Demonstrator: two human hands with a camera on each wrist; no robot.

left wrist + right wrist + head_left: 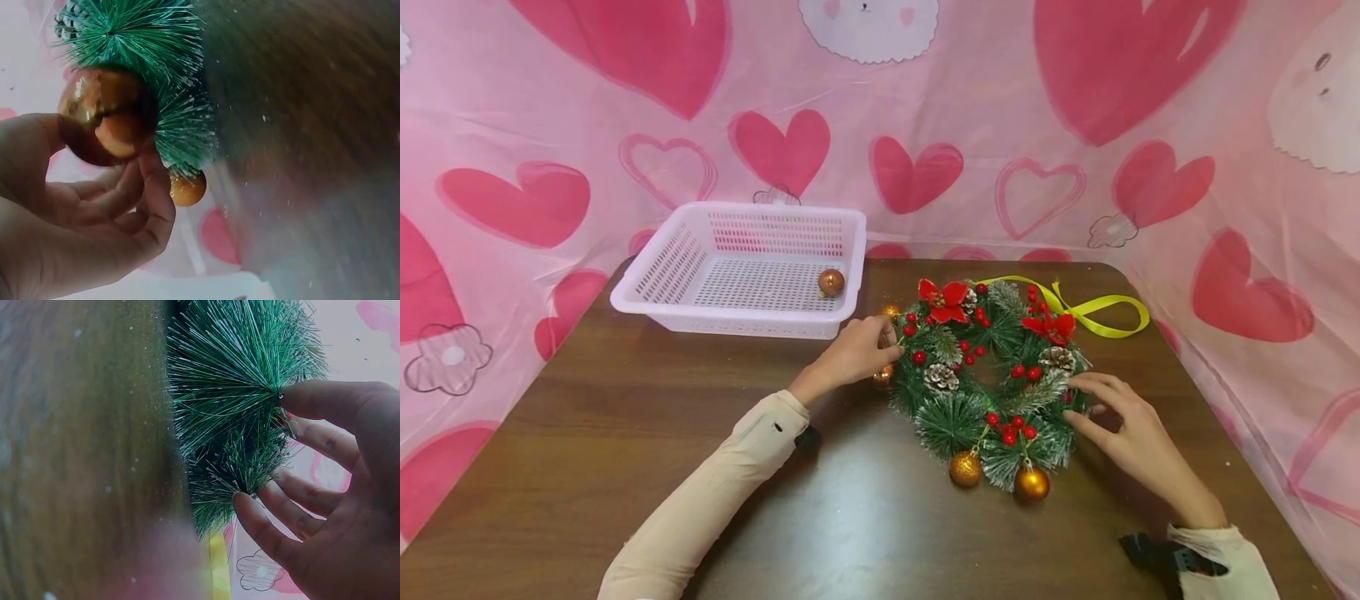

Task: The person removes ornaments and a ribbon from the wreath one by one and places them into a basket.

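1 ball [107, 114] btwn L fingers [157, 190], nr wreath [951, 421]

We see the head view softly lit, with pale glare on the table [846, 521]. Both wrist views look dimmer and hazy, the table blurred and flecked with pale specks; a highlight glints off the glossy bauble [109, 115].

From your head, one camera looks forward and down across the desk [647, 400]. Your wrist cameras sit close, tipped sideways, facing your left fingers [157, 209] and your right fingers [265, 531]. All three share the wreath [1000, 329].
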